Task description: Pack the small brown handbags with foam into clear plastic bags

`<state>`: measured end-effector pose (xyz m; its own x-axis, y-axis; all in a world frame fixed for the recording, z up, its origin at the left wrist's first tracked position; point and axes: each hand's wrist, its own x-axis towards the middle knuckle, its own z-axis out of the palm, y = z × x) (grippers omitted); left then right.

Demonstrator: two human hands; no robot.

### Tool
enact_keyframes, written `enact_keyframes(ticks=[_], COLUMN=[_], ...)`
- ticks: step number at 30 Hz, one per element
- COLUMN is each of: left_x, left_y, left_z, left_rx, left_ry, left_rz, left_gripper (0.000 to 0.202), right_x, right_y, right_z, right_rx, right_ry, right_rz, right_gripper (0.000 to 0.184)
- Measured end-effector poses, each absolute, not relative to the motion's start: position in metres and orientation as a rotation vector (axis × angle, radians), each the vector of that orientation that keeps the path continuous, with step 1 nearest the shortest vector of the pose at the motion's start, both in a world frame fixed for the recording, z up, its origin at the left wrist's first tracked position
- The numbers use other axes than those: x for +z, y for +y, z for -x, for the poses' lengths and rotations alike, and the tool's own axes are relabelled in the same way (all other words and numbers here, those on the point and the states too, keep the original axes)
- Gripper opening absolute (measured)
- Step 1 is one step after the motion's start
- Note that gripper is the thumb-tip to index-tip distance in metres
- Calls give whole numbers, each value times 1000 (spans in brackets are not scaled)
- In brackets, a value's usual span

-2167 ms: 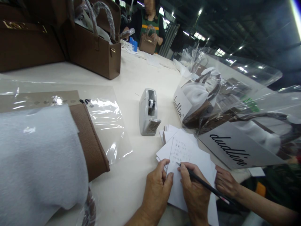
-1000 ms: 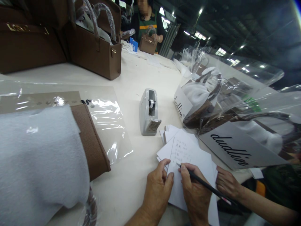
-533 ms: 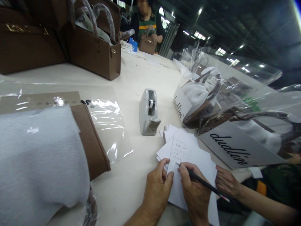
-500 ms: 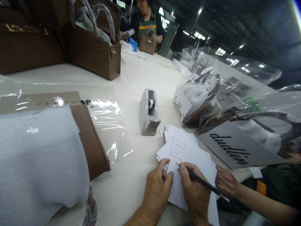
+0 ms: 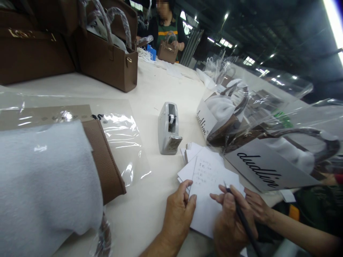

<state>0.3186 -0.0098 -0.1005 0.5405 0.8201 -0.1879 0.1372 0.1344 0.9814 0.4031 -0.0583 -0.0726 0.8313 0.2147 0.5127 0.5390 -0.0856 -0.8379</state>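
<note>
My left hand (image 5: 179, 208) grips the left edge of a white sheet of paper (image 5: 205, 210) between thumb and fingers. Several lines of small handwriting run down its upper part, too faint to read. In my right hand (image 5: 234, 221) is a dark pen (image 5: 245, 223), its tip raised over the sheet's right side; this hand is slightly blurred. Other white papers (image 5: 187, 170) lie fanned beneath and behind the sheet. A co-worker's hand (image 5: 257, 205) reaches in from the right and rests by the papers' right edge.
A grey tape dispenser (image 5: 168, 130) stands behind the papers. Plastic-wrapped handbags with printed cards (image 5: 258, 167) sit on the right. A brown bag (image 5: 103, 157) under white cloth lies left on clear plastic. Larger brown handbags (image 5: 109, 64) stand behind; a person (image 5: 167, 30) holds another bag.
My right hand has moved right and toward me, lifting the pen away from the handwriting. My left hand stays at the paper's edge. The view has shifted slightly.
</note>
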Motion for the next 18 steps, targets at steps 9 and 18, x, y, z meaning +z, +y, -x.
enact_keyframes(ticks=[9,18], left_x=[-100,-98], left_y=[-10,-19], left_z=[-314,-310], left_rx=[658,725], left_ry=[872,652], left_rz=[-1360,-1102], left_gripper=[34,51], right_x=[-28,-52], right_y=[-111,-175], right_z=[-452,-475], right_rx=[412,756], right_ry=[63,265], right_rz=[1012,849], right_gripper=[10,21])
